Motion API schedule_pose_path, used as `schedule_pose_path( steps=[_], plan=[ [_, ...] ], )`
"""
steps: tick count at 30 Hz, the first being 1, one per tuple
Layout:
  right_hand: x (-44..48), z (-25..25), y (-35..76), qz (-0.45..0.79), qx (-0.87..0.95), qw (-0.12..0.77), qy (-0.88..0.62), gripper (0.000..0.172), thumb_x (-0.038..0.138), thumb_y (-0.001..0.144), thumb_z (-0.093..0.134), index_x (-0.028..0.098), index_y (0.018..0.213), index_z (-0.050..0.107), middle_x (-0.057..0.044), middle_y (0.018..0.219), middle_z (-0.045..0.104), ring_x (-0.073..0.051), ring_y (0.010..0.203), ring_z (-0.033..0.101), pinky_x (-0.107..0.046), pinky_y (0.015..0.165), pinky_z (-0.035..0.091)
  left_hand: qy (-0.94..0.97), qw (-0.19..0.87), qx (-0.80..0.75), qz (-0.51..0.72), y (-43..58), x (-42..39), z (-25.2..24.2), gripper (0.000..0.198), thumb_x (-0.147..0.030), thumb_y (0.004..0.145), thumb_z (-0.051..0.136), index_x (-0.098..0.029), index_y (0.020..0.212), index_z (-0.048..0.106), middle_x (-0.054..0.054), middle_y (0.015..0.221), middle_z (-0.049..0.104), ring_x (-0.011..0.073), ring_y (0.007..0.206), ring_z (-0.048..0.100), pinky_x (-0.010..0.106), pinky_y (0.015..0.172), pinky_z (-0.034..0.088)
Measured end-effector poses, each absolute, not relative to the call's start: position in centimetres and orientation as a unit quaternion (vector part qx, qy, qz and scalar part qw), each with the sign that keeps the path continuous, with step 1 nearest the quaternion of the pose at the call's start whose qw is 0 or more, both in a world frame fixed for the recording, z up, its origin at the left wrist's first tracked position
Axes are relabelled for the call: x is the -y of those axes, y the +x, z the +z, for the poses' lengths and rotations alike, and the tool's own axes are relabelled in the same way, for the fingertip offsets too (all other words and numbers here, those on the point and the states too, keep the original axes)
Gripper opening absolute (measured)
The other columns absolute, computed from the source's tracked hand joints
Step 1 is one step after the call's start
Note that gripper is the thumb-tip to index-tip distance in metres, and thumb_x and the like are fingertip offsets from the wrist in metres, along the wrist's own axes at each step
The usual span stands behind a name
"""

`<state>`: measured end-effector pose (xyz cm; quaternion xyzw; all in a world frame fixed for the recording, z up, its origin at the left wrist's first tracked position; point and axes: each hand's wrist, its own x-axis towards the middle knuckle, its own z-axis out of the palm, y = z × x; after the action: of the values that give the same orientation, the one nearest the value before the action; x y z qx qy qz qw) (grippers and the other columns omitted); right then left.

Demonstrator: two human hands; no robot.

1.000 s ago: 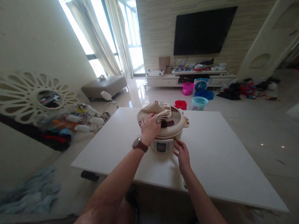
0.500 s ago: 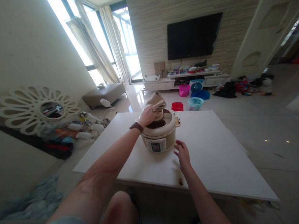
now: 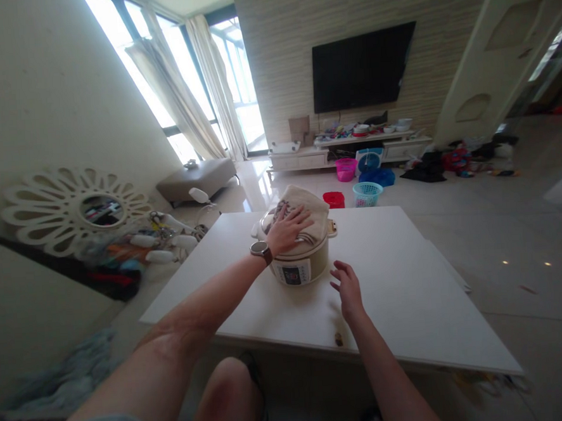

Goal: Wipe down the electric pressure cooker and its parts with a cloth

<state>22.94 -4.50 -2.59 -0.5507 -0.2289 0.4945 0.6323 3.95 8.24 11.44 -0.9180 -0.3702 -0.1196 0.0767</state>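
Note:
A cream electric cooker with a small control panel stands on a white table. A beige cloth lies spread over its lid. My left hand, with a watch on the wrist, presses flat on the cloth, fingers spread. My right hand rests open on the table just right of the cooker's base, not touching it.
A flower-shaped mirror and clutter lean at the left wall. A grey ottoman, red bucket, pink basket and teal basket stand on the floor beyond. A TV hangs above a low cabinet.
My left hand had lifted the bunched cloth off the lid; now the cloth is spread over the lid with the hand flat on it. My right hand drew slightly away from the cooker.

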Motion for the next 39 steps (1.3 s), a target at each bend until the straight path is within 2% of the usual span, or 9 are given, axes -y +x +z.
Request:
schedule_pose_path(
  steps=[2,5,8,11,15,22,27,31,39],
  plan=[
    [4.6,-2.7,23.1,0.496,0.229,0.630,-0.552,0.043,0.046,0.062,0.070,0.027,0.101,0.074,-0.006,0.129,0.074,-0.029,0.116,0.068,-0.035,0.077,0.056,-0.900,0.063,0.398,-0.168,3.9,-8.5,11.4,0.060,-0.030,0.095,0.063,-0.030,0.155,0.059,0.005,0.170,0.049,0.0304,0.164,0.031,0.061,0.137,0.004],
    [4.7,-2.7,23.2,0.493,0.232,0.632,-0.551,0.044,0.046,0.063,0.069,0.028,0.103,0.074,-0.006,0.132,0.073,-0.030,0.116,0.068,-0.035,0.078,0.056,-0.827,0.012,0.478,-0.296,3.0,-10.0,11.7,0.052,-0.035,0.103,0.052,-0.026,0.154,0.061,0.008,0.163,0.057,0.0293,0.157,0.044,0.054,0.134,0.024],
    [4.6,-2.6,23.3,0.488,0.234,0.635,-0.550,0.044,0.046,0.065,0.068,0.028,0.104,0.073,-0.006,0.133,0.072,-0.029,0.116,0.069,-0.035,0.078,0.055,-0.757,-0.056,0.544,-0.357,1.0,-11.3,11.7,0.051,-0.047,0.106,0.048,-0.023,0.148,0.065,0.011,0.147,0.070,0.0307,0.138,0.063,0.043,0.119,0.047],
    [4.5,-2.3,23.1,0.494,0.231,0.630,-0.553,0.044,0.046,0.064,0.067,0.028,0.103,0.072,-0.006,0.132,0.073,-0.028,0.115,0.069,-0.035,0.077,0.055,-0.702,-0.090,0.634,-0.312,-1.2,-12.1,11.7,0.056,-0.060,0.105,0.046,-0.022,0.135,0.075,0.015,0.128,0.079,0.0353,0.120,0.073,0.041,0.101,0.056],
    [4.3,-1.9,22.9,0.499,0.224,0.633,-0.548,0.044,0.047,0.063,0.067,0.027,0.102,0.073,-0.006,0.130,0.073,-0.029,0.114,0.070,-0.035,0.077,0.055,-0.665,-0.091,0.698,-0.249,-2.7,-12.4,11.2,0.052,-0.052,0.106,0.045,-0.017,0.124,0.078,0.021,0.126,0.078,0.0372,0.120,0.073,0.043,0.099,0.055],
    [4.4,-1.7,22.9,0.501,0.231,0.637,-0.539,0.040,0.046,0.065,0.068,0.026,0.100,0.074,-0.005,0.125,0.075,-0.027,0.110,0.071,-0.032,0.075,0.055,-0.752,0.022,0.630,-0.190,-1.7,-9.5,10.3,0.045,-0.030,0.103,0.044,-0.013,0.136,0.070,0.020,0.148,0.067,0.0319,0.141,0.060,0.043,0.124,0.040],
    [4.5,-1.6,22.8,0.505,0.233,0.633,-0.539,0.040,0.045,0.064,0.067,0.027,0.099,0.073,-0.005,0.123,0.075,-0.026,0.109,0.071,-0.033,0.074,0.055,-0.739,0.061,0.657,-0.137,0.5,-6.4,10.1,0.045,-0.036,0.102,0.048,-0.006,0.119,0.078,0.028,0.132,0.072,0.0425,0.142,0.055,0.056,0.119,0.043],
    [4.5,-1.6,22.6,0.504,0.228,0.633,-0.542,0.042,0.044,0.061,0.068,0.026,0.099,0.073,-0.005,0.122,0.075,-0.027,0.108,0.070,-0.033,0.074,0.055,-0.745,0.085,0.651,-0.116,1.6,-3.9,9.8,0.046,-0.035,0.103,0.048,-0.003,0.119,0.078,0.032,0.128,0.072,0.0474,0.142,0.054,0.062,0.117,0.043],
    [4.1,-1.9,22.3,0.505,0.234,0.625,-0.548,0.043,0.044,0.061,0.069,0.026,0.099,0.074,-0.005,0.121,0.074,-0.026,0.108,0.069,-0.033,0.075,0.055,-0.772,0.075,0.598,-0.204,-1.4,-0.7,7.2,0.042,-0.036,0.097,0.061,-0.015,0.131,0.074,0.021,0.148,0.066,0.0367,0.147,0.054,0.047,0.127,0.041]
  ],
)
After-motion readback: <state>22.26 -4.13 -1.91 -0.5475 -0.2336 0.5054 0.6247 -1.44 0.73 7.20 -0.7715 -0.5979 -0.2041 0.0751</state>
